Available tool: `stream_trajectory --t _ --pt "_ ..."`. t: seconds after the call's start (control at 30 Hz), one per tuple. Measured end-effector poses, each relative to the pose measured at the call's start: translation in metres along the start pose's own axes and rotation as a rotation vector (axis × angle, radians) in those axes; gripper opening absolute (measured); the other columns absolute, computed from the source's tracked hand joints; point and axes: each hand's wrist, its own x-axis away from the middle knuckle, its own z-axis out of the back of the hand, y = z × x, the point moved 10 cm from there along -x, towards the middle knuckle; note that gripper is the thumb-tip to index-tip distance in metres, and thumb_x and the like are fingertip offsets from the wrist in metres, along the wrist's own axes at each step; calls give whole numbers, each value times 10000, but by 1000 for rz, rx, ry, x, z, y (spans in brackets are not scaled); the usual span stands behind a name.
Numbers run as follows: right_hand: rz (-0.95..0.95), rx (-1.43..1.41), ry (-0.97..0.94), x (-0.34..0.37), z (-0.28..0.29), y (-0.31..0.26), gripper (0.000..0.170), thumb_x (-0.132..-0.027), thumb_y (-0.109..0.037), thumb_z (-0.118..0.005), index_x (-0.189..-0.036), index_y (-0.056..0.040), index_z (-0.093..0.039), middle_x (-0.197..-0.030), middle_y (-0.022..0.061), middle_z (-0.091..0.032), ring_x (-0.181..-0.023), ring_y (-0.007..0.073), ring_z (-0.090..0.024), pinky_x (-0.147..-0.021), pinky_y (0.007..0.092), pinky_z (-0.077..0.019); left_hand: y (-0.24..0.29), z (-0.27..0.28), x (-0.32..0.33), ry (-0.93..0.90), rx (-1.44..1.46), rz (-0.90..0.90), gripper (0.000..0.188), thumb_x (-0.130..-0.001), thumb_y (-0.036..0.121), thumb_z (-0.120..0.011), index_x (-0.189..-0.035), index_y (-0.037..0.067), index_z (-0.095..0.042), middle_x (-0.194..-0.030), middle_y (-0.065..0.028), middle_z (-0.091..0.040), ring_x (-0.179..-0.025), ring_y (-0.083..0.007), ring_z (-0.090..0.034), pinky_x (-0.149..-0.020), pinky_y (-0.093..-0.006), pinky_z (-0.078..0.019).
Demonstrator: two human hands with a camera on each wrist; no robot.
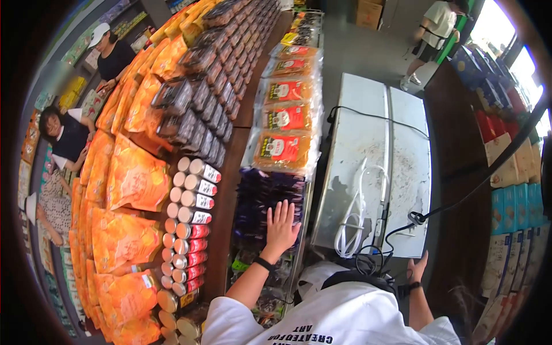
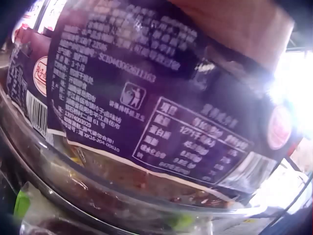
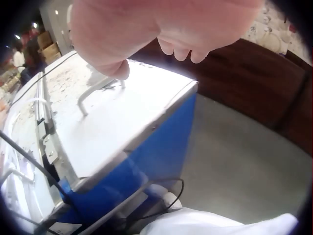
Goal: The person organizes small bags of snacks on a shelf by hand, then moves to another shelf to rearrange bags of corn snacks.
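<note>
The left hand (image 1: 281, 229) lies flat on a stack of purple packets (image 1: 253, 192), its fingers straight and slightly apart, gripping nothing; the right hand (image 1: 418, 269) is at the near corner of a white-topped chest (image 1: 409, 167), fingers loose and holding nothing, though contact with the chest cannot be confirmed. The packets lie in a row just below orange packs with red labels (image 1: 283, 148), alongside the dark tabletop (image 1: 229, 167) that bears capped jars (image 1: 187, 214). Each packet appears to be a glossy film pouch, hence probably light, pliable and somewhat slippery; a pinch at the edge would likely serve best, since pressing the middle may crease the film. Close up, the purple film carries white Chinese print, apparently including "SC10443062611163" and "XK16-204-00610", with a bin symbol (image 2: 133, 95), a barcode (image 2: 36, 115), a nutrition table (image 2: 183, 142) and a round emblem (image 2: 279, 127) too blurred to name. The white shirt (image 1: 333, 310) reads "CREATED FOR" and "ART"; lettering on the jars is too small to read.
</note>
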Motion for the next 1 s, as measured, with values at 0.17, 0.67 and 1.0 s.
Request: stream_trajectory --t 0.17,0.67,1.0 --pt "-154 -2 95 60 28 130 707 -708 -14 -570 -1353 79 -295 -1317 272 -423 -1245 375 -412 -1065 396 -317 -2 3 -15 -16 39 -4 634 -863 359 -543 -1390 56 -361 -1454 -167 -326 -1351 -327 -285 -1104 -511 -176" --pt "-653 -85 67 153 35 344 812 -715 -373 -717 -1334 31 -381 -1304 290 -461 -1211 406 -461 -1015 438 -387 178 -14 90 24 199 99 553 -857 343 -557 -1276 -6 -467 -1348 -236 -425 -1260 -379 -387 -1036 -526 -291" --pt "-699 -144 107 216 54 553 615 -760 -286 -641 -1262 14 -448 -1157 259 -550 -1085 376 -543 -906 437 -455 342 -77 140 -174 229 -6 599 -887 395 -504 -1351 31 -403 -1418 -237 -349 -1319 -371 -327 -1077 -512 -233"
